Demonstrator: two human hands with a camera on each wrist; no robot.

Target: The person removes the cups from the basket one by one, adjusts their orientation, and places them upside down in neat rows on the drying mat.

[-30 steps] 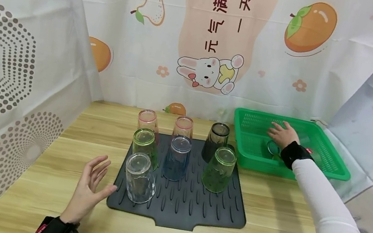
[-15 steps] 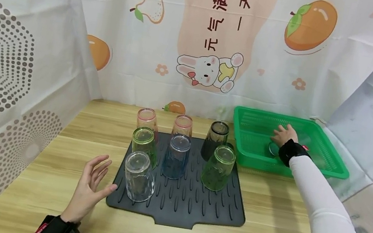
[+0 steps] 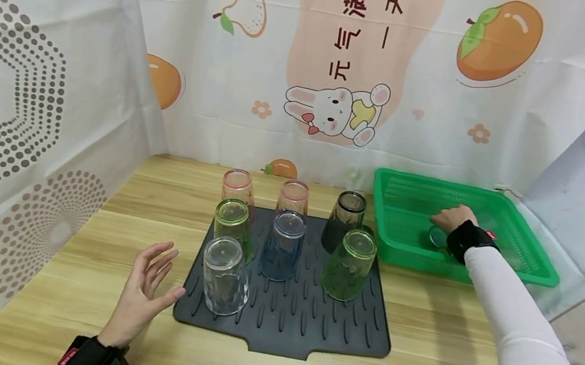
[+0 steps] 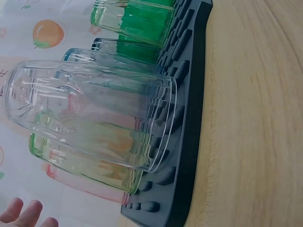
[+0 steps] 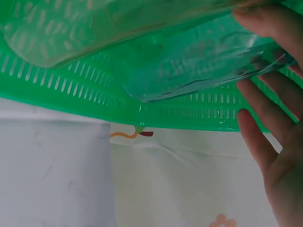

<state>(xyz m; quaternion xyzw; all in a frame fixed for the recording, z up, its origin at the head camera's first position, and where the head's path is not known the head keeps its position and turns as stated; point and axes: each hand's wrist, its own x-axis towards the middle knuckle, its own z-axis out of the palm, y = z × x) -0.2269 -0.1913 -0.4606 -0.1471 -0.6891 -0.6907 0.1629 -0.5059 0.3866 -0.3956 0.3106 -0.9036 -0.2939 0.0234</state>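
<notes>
My right hand (image 3: 453, 217) reaches into the green basket (image 3: 396, 253). In the right wrist view its thumb and fingers close around one end of a bluish drinking glass (image 5: 184, 66) lying there. Another glass (image 5: 71, 40), clear to pale amber, lies alongside it. My left hand (image 3: 139, 298) hovers at the left of the black drying mat (image 3: 298, 330), fingers loosely spread, holding nothing. Nearest to it stands an upside-down clear glass (image 3: 225, 280). Behind that are a green glass (image 3: 235, 224) and a blue glass (image 3: 283, 248), also upside down.
Two pink glasses (image 3: 239, 184) (image 3: 294, 195) stand at the mat's back. A black glass (image 3: 343, 222) and a second green glass (image 3: 349, 268) occupy its right side. A patterned curtain (image 3: 215, 87) hangs behind the wooden table (image 3: 432, 351).
My right hand has lowered in the basket, its fingers going from spread to curled around the bluish glass. My left hand and the glasses on the mat have stayed put.
</notes>
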